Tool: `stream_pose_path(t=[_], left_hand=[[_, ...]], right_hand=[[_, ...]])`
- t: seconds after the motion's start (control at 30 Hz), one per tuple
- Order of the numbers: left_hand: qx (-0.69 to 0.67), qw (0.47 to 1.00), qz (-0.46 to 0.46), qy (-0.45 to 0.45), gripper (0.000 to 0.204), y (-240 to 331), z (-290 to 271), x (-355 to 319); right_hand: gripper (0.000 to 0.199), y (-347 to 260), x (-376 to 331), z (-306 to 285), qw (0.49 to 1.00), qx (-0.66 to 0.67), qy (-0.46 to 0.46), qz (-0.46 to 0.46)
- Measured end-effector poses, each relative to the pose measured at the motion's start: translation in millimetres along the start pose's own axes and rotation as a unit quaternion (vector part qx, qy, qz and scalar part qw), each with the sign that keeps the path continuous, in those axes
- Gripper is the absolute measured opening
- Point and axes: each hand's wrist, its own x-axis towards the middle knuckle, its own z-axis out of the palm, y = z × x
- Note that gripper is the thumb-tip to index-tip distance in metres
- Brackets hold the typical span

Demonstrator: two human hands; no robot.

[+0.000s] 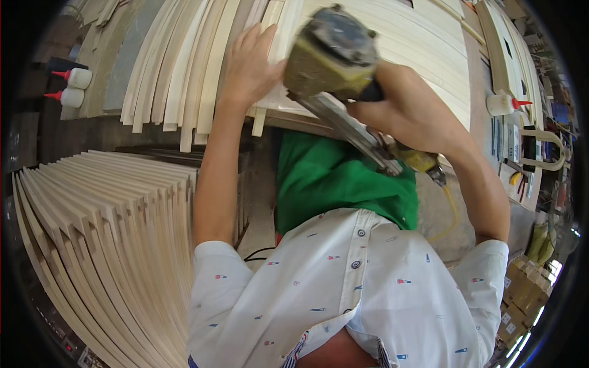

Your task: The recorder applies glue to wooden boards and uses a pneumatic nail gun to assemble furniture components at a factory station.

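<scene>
My right hand [411, 110] is wrapped round the grip of a yellow and dark grey pneumatic nail gun [331, 67], slightly blurred. The gun's long metal magazine [353, 126] slants down toward my green apron [343, 172], and a yellow air hose [454, 208] runs from the handle end. To the gun's left, my left hand [251, 67] lies on pale wooden strips at the near side of the bench, fingers stretched and thumb out toward the tool. The gun's nose and what lies directly beneath it are hard to make out.
Loose wooden strips [178, 67] jut over the bench edge at left; a slatted wooden panel [423, 55] lies at right. Red-tipped glue bottles [80, 78] stand far left, with another glue bottle [502, 104] at right. Stacked wooden pieces [110, 208] fill the lower left.
</scene>
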Motion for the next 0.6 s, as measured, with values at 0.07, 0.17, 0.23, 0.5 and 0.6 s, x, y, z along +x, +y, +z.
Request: stream_pose_path(t=[0.07, 0.17, 0.23, 0.5, 0.6], left_hand=[[0.059, 0.997, -0.036, -0.043, 0.076, 12, -3, 3], [0.077, 0.994, -0.060, -0.038, 0.075, 14, -12, 2], [0.068, 0.995, -0.054, -0.039, 0.074, 12, -11, 5], [0.081, 0.995, -0.016, -0.047, 0.075, 16, -14, 25], [0.061, 0.996, -0.040, -0.052, 0.067, 21, -8, 41]], right_hand=[[0.027, 8, -22, -20, 0.992, 0.060, 0.007, 0.108], [0.027, 23, -39, -38, 0.979, 0.084, 0.068, 0.173], [0.026, 47, -46, -49, 0.974, 0.065, 0.089, 0.196], [0.023, 74, -53, -68, 0.965, 0.089, 0.103, 0.226], [0.028, 70, -48, -72, 0.961, 0.100, 0.053, 0.254]])
